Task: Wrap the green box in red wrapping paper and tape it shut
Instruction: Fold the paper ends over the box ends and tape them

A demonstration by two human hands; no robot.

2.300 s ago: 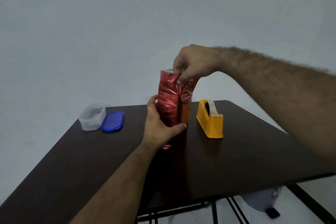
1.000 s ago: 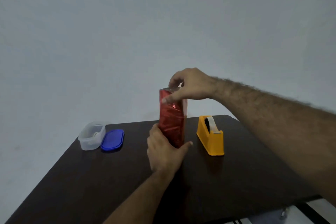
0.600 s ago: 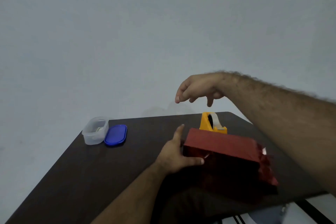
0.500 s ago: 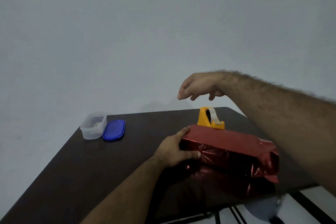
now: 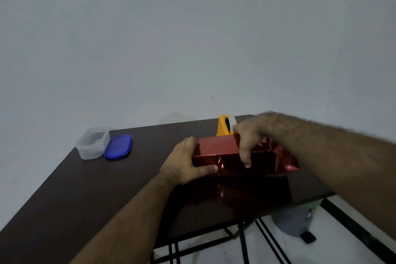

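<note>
While the red-wrapped box (image 5: 216,152) lies on the worktop (image 5: 85,188), left hand (image 5: 184,165) and right hand (image 5: 248,137) each clamp it; no writing reads.

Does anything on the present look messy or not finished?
Yes. The right end of the red wrapped box is messy: the paper there sticks out crumpled and loose instead of folded flat. The left hand holds the neat end, and the right hand lies over the top. The tape holder stands behind.
</note>
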